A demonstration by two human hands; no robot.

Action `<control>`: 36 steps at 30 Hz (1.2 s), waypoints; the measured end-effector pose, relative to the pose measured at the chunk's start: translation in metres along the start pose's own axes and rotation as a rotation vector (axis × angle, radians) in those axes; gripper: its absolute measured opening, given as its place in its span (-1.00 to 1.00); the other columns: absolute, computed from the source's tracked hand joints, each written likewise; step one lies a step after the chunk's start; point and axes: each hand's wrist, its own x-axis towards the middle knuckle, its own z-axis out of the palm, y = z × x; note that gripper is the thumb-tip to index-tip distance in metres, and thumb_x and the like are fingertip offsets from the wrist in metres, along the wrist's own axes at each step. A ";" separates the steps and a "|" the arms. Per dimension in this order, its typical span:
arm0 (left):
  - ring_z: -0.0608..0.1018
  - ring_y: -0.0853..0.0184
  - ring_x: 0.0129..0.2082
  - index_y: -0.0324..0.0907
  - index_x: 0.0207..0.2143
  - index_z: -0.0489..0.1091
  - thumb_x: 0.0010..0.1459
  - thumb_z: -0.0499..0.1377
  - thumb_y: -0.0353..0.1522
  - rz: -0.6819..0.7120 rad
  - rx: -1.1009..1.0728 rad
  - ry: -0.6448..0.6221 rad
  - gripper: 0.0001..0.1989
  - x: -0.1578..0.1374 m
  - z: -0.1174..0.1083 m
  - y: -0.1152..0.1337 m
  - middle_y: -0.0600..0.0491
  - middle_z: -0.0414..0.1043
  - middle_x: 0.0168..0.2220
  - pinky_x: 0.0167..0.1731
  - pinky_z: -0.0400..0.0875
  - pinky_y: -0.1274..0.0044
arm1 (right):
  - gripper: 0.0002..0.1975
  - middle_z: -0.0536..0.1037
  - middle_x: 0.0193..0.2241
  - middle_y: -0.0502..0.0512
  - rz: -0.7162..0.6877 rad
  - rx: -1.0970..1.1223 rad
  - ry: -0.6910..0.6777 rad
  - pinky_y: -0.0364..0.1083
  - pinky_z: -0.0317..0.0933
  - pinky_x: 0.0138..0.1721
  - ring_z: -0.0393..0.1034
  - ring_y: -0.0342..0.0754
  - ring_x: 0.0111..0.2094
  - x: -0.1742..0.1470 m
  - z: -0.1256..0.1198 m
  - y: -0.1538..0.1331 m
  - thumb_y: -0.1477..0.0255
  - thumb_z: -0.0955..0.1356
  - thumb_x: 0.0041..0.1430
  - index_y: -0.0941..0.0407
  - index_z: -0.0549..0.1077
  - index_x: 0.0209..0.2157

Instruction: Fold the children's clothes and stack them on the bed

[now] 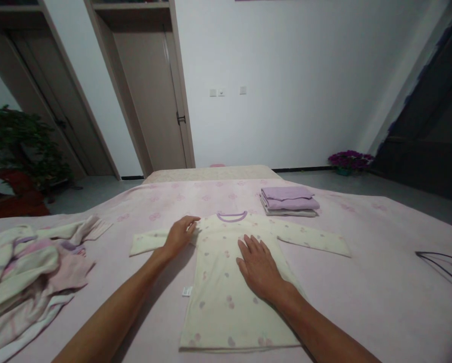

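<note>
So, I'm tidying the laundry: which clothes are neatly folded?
The lilac-topped stack: its pieces lie in squared layers, whereas the shirt is spread out and the clothes heap is crumpled.

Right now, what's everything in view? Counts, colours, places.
Cover: one, pale pink, across the foreground
Shirt: one, patterned cream, spread centre
Folded stack: one, purple and grey, right
Clothes heap: one, cream and pink, left
Thin item: one, black, right edge
Wall: one, white, background
Wall plates: three, white, background centre
Doors: two, brownish, background left
Dark panel: one, black, far right
Plant: one, green, far left
Flower plant: one, purple, background right
Furniture: one, reddish, left edge
Left hand: one, bare, at shirt's left
Right hand: one, bare, on shirt front
</note>
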 end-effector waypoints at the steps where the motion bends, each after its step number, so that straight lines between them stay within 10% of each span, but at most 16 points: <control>1: 0.52 0.24 0.07 -0.16 0.09 0.44 0.37 -0.09 -0.25 0.023 -0.012 -0.029 -0.58 0.006 0.014 0.014 -0.06 0.50 0.08 0.11 0.35 0.44 | -0.42 0.04 0.39 0.26 -0.001 0.000 0.001 0.17 -0.31 0.36 -0.17 0.18 0.40 0.000 0.000 0.000 0.25 0.12 0.39 0.18 0.16 0.35; 9: 0.14 -0.03 0.36 -0.30 0.29 0.21 0.34 0.00 -0.12 0.135 0.051 -0.267 -0.40 0.018 0.074 0.050 -0.27 0.10 0.35 0.28 0.07 0.15 | -0.43 0.06 0.39 0.24 -0.015 -0.002 -0.003 0.16 -0.29 0.36 -0.17 0.16 0.41 0.000 -0.003 0.001 0.27 0.13 0.38 0.16 0.17 0.35; 16: 0.19 0.07 0.35 -0.14 0.25 0.28 0.36 -0.05 -0.12 0.078 0.130 -0.284 -0.48 -0.007 0.039 -0.008 -0.14 0.15 0.35 0.27 0.10 0.22 | -0.42 0.05 0.39 0.26 -0.005 -0.002 -0.015 0.16 -0.29 0.36 -0.17 0.16 0.41 0.000 -0.006 -0.001 0.27 0.13 0.38 0.18 0.16 0.35; 23: 0.54 0.10 -0.05 -0.16 -0.03 0.49 0.31 -0.01 -0.21 -0.258 0.278 -0.169 -0.62 -0.004 -0.012 -0.065 -0.14 0.53 -0.03 -0.09 0.38 0.36 | -0.43 0.07 0.38 0.27 0.001 -0.011 0.003 0.16 -0.29 0.36 -0.15 0.18 0.40 0.000 -0.004 -0.002 0.28 0.14 0.38 0.20 0.18 0.34; 28: 0.55 0.22 -0.24 -0.11 -0.27 0.50 0.17 0.18 -0.20 -0.289 0.314 -0.164 -0.80 0.004 -0.022 -0.073 0.00 0.55 -0.25 -0.27 0.33 0.49 | -0.43 0.08 0.38 0.26 0.001 -0.008 0.003 0.16 -0.29 0.36 -0.14 0.17 0.40 0.000 -0.005 -0.001 0.29 0.14 0.37 0.18 0.19 0.34; 36: 0.49 0.11 -0.14 -0.17 -0.13 0.39 0.30 0.06 -0.28 -0.218 0.404 -0.010 -0.80 -0.003 -0.012 -0.065 -0.12 0.46 -0.15 -0.18 0.33 0.38 | -0.43 0.06 0.39 0.25 0.006 -0.009 -0.002 0.16 -0.29 0.36 -0.15 0.16 0.40 0.000 -0.006 -0.002 0.28 0.14 0.38 0.18 0.18 0.34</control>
